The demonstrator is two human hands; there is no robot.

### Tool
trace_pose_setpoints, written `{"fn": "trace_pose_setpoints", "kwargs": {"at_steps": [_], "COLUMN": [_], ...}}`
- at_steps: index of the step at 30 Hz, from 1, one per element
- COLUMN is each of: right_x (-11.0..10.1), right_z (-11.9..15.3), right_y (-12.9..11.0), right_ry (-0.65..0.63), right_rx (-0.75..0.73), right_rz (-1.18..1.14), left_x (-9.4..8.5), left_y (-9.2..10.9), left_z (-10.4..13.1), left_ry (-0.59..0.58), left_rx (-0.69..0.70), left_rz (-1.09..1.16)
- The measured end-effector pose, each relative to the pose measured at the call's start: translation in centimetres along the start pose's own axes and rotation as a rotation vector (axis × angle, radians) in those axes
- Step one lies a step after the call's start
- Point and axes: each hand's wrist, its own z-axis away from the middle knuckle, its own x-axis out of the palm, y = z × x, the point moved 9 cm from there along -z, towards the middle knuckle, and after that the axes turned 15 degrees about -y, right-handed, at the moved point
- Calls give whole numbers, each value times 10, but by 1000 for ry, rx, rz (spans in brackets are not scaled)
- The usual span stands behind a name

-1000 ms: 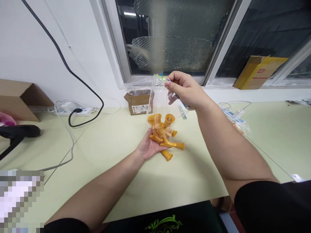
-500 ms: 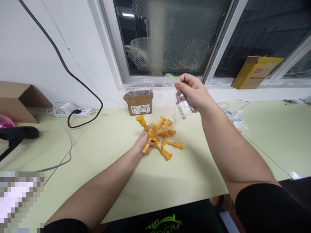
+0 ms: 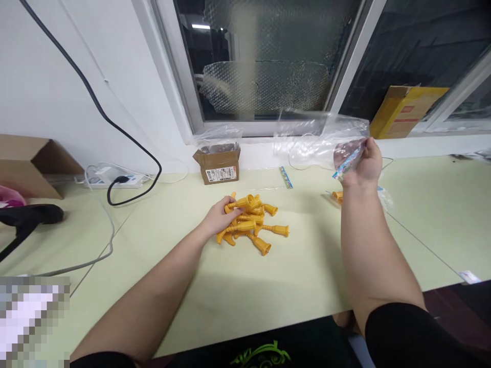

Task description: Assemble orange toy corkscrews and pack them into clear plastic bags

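Pale-green tabletop (image 3: pixel 307 276); yellow pieces (image 3: pixel 250 225) heaped right of left hand (image 3: pixel 219 218), touching.

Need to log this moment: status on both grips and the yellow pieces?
Left grip touching the yellow pieces, heaped on the table. Right grip holding up a clear bag. Cardboard box behind the heap, likely not in the way.

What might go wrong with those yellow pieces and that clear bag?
The left hand touches a jumbled heap of yellow pieces; with several lying loosely crossed, some might slide or roll if nudged. The right hand holds the clear bag out to the side; it looks thin, so it might tear or slip.
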Motion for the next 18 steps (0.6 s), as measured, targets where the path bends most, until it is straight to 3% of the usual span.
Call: {"fn": "trace_pose_setpoints", "kwargs": {"at_steps": [3, 5, 12, 18], "right_x": [-8, -3, 6, 19], "right_z": [10, 17, 46, 73], "right_y": [20, 45, 131, 173], "right_ry": [41, 13, -100, -177], "right_rx": [61, 188, 585, 859], "right_rz": [-297, -341, -189, -104], "left_x": [-6, -5, -4, -5], "left_y": [4, 3, -2, 0], "left_z": [1, 2, 5, 8], "left_ry": [66, 73, 12, -52], "left_rx": [23, 14, -111, -156], "left_rz": [-281, -411, -551, -606]}}
